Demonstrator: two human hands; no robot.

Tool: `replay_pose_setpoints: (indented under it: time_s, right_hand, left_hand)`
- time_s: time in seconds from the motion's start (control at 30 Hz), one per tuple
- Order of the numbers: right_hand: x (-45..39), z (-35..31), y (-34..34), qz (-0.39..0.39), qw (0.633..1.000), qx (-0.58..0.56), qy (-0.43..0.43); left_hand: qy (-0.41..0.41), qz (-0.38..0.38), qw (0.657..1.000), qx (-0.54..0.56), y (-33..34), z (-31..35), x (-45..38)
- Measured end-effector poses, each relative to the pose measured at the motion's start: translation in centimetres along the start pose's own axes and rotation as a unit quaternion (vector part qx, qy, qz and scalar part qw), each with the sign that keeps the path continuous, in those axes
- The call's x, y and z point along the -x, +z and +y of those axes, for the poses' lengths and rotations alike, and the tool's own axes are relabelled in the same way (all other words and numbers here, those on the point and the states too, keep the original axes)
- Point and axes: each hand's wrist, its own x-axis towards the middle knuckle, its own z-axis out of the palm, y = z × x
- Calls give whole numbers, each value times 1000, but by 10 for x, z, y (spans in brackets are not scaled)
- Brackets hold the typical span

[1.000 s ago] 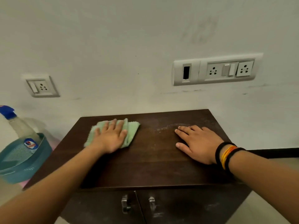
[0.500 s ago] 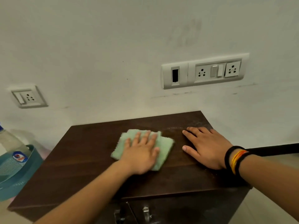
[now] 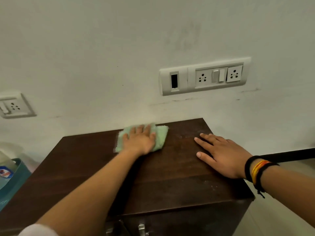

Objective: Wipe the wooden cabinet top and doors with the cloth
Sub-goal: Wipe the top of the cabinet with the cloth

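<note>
A dark wooden cabinet top fills the lower middle of the view. My left hand lies flat on a pale green cloth at the back edge of the top, close to the wall. My right hand rests flat on the right side of the top, fingers apart, holding nothing; black and orange bands circle its wrist. Below the front edge the cabinet doors show, with a metal handle at the bottom. Pale dust marks streak the wood near the right hand.
A white wall stands right behind the cabinet, with a socket and switch panel above it and a single socket at the left. A teal basket holding a clear bottle sits left of the cabinet.
My left hand has slid the cloth from the middle of the top toward the back edge by the wall, after crossing from the left. The right hand has stayed in place.
</note>
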Motion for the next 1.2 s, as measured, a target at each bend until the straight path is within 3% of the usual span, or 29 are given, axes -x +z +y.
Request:
replay_pose_setpoints:
  time_s: [0.07,0.1,0.2,0.27,0.43,0.5,0.6,0.77,0.93,1.0,1.1,1.13,1.2]
  right_hand:
    - [4,6,4,3,1000,-6,6]
    - [4,7,5,9,1000,-9,12]
    - [2,4,6,31,999,0,19]
    - [2,6,7,34,999,11,18]
    - [8,11,14,49,998,-12,42]
    - [9,10,17,67,996,-33,46]
    - [7,9,15,65,997,-39,32]
    - [19,10,16,59,997,-46,25]
    - [25,12,20,103,982,-144,59]
    - [25,12,20,97,985,-130,65]
    - [28,9,19,91,987,-123,55]
    - [29,11,20,95,984,-142,53]
    - [28,14,23,118,970,-205,51]
  left_hand:
    - [-85,19,996,-6,11,-16,14]
    - [-70,13,997,-6,20,-4,23]
    - [100,-17,995,-9,39,65,21]
    - [146,-30,989,-6,20,86,-2]
    - [-14,2,1000,8,29,53,12]
    - [57,5,998,-3,47,78,37]
    - [194,-19,981,-10,31,115,9]
    - [85,-29,996,-19,31,92,2]
    - [272,-48,960,-38,42,151,11]
    - [247,-62,967,-32,17,164,-15]
    - [144,-47,988,-20,22,143,-12]
    - [137,-33,990,-16,33,136,5]
    - [197,-14,980,-3,56,138,39]
